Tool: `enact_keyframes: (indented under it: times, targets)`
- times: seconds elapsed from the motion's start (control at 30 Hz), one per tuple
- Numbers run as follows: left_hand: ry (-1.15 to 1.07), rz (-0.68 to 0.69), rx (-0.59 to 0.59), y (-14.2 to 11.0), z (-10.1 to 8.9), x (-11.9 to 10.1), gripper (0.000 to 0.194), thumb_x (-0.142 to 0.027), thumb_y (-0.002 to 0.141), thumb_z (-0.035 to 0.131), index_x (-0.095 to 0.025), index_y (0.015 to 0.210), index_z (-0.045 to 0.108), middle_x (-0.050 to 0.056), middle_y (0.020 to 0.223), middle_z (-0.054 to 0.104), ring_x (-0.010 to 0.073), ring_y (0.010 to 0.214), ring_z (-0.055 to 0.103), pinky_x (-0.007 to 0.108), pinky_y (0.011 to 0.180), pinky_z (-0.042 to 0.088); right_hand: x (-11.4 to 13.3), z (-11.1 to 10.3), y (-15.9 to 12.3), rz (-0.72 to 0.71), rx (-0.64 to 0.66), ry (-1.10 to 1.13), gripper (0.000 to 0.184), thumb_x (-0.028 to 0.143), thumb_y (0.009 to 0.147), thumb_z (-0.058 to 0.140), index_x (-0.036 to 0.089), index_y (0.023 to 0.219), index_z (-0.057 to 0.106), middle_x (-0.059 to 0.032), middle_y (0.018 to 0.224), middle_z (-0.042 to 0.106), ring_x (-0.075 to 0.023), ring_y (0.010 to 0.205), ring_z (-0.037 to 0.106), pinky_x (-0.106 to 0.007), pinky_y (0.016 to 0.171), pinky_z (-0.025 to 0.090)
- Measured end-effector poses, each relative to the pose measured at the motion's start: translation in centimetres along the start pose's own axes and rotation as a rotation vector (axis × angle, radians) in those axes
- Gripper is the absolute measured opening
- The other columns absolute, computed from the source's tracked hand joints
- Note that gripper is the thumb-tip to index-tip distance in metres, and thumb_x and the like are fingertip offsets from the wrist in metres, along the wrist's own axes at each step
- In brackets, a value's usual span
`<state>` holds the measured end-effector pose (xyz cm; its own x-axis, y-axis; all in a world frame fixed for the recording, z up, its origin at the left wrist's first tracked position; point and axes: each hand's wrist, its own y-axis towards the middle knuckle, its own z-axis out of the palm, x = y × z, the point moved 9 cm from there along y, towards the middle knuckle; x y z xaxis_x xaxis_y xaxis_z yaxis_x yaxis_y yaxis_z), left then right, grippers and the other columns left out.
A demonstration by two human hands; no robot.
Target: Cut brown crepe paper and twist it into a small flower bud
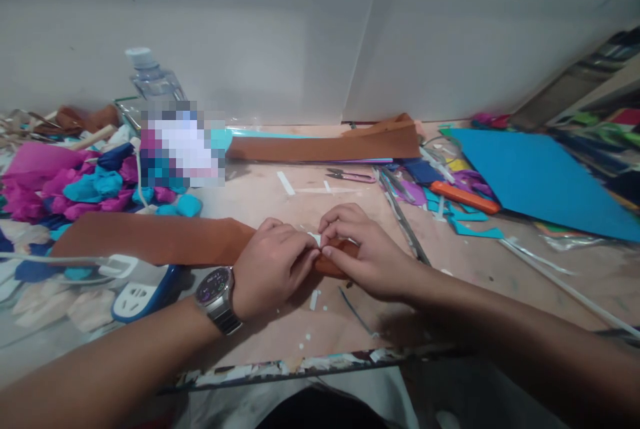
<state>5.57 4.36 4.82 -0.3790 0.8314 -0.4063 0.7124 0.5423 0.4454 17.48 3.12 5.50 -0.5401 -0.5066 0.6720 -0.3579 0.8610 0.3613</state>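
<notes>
1. Pinching at the brown strip [155, 239], the left hand [277, 252] and right hand [367, 252] meet with their fingertips together; each grip appears clamped on the material, thumb against fingers.
2. Just behind the fingertips shows a small white scrap [315, 239]; whether it is attached to the strip, I cannot tell.
3. The strip lies on the surface [465, 295], its long flat part reaching left from under the left hand. A brown portion shows beneath the right hand too, probably the same piece, though the left hand hides the link.
4. Judging by the grips, work at this end is under way and not complete; what the fingers have formed there is covered. The long left part looks plain and flat, with no handling visible on it.
5. Farther back, another brown piece [320, 149] rests untouched, well apart from both hands, so any work on it appears to be left.
6. Between the hands and that piece lie white slips [285, 183] and small snips [350, 176], neither being held.
7. Outward to the right are an orange cutter [465, 197] and a blue sheet [545, 175]; to the left, a power strip [137, 299] and pink bundles [43, 169].
</notes>
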Motion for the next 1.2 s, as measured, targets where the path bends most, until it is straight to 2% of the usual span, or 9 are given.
enact_keyframes:
  times: [0.17,0.3,0.5,0.63,0.77,0.9,1.0,1.1,1.2]
  targets:
    - [0.012,-0.019,0.075,0.0,0.9,0.0,0.019,-0.026,0.104,0.055,-0.018,0.09,0.065,0.002,0.082,0.072,0.019,0.079,0.064,0.039,0.086,0.041,1.2,-0.3,0.0,-0.114,0.019,-0.13,0.008,0.015,0.092,0.065,0.022,0.091,0.067,-0.008,0.105,0.064,-0.0268,0.111,0.055,-0.047,0.099,0.049]
    - [0.015,-0.035,0.11,-0.1,1.2,0.1,0.023,-0.025,0.105,0.051,-0.017,0.091,0.066,0.003,0.084,0.072,0.0192,0.081,0.064,0.039,0.086,0.041,1.5,-0.1,0.0,-0.14,0.046,-0.165,0.007,0.016,0.094,0.063,0.021,0.09,0.066,-0.0087,0.104,0.065,-0.0266,0.11,0.054,-0.046,0.097,0.049]
    - [0.026,-0.084,0.156,-0.3,1.4,0.8,0.02,-0.02,0.103,0.053,-0.016,0.09,0.068,0.005,0.086,0.073,0.0206,0.085,0.065,0.04,0.088,0.041,1.4,0.9,0.1,-0.148,0.14,-0.213,0.009,0.016,0.098,0.058,0.018,0.093,0.065,-0.0099,0.102,0.067,-0.0262,0.108,0.051,-0.044,0.097,0.049]
    - [-0.022,-0.085,0.129,-0.3,1.2,0.7,0.023,-0.025,0.105,0.052,-0.018,0.093,0.07,0.003,0.087,0.074,0.0197,0.084,0.065,0.039,0.087,0.041,0.8,1.5,0.1,-0.098,0.196,-0.2,0.011,0.018,0.102,0.053,0.018,0.093,0.06,-0.0106,0.104,0.064,-0.0261,0.108,0.049,-0.043,0.097,0.049]
    - [-0.103,-0.128,0.085,-0.3,0.6,1.0,0.021,-0.03,0.104,0.055,-0.02,0.094,0.072,0.001,0.083,0.074,0.0185,0.079,0.063,0.037,0.084,0.042,0.0,1.3,0.0,-0.015,0.2,-0.086,0.014,0.024,0.105,0.052,0.02,0.093,0.056,-0.0095,0.106,0.062,-0.0249,0.11,0.05,-0.042,0.099,0.047]
    - [-0.176,-0.187,0.084,-0.4,0.5,1.6,0.019,-0.03,0.102,0.059,-0.022,0.095,0.074,-0.001,0.086,0.076,0.0178,0.081,0.064,0.034,0.083,0.043,-1.0,1.5,-0.2,0.057,0.276,0.008,0.018,0.026,0.108,0.046,0.02,0.097,0.058,-0.0069,0.102,0.062,-0.0217,0.104,0.054,-0.038,0.095,0.047]
    - [-0.185,-0.221,0.118,-0.5,0.8,1.8,0.019,-0.031,0.102,0.06,-0.022,0.092,0.074,-0.001,0.084,0.076,0.0176,0.079,0.064,0.034,0.081,0.042,-1.2,1.5,-0.2,0.072,0.308,0.008,0.014,0.027,0.106,0.052,0.019,0.098,0.062,-0.0058,0.099,0.063,-0.0209,0.099,0.056,-0.036,0.09,0.047]
    - [-0.207,-0.245,0.13,-0.5,0.8,1.8,0.02,-0.031,0.101,0.06,-0.022,0.091,0.075,-0.001,0.084,0.076,0.0174,0.079,0.064,0.034,0.08,0.043,-1.0,1.0,-0.1,0.059,0.275,0.01,0.006,0.024,0.1,0.061,0.019,0.098,0.064,-0.0053,0.097,0.066,-0.0211,0.098,0.056,-0.036,0.088,0.046]
    - [-0.3,-0.277,0.146,-0.5,0.9,1.9,0.02,-0.034,0.1,0.061,-0.022,0.093,0.076,-0.001,0.086,0.077,0.016,0.079,0.065,0.031,0.077,0.045,-1.0,0.8,-0.1,0.068,0.265,0.094,0.007,0.022,0.099,0.061,0.019,0.093,0.065,-0.004,0.094,0.066,-0.0198,0.096,0.057,-0.035,0.089,0.045]
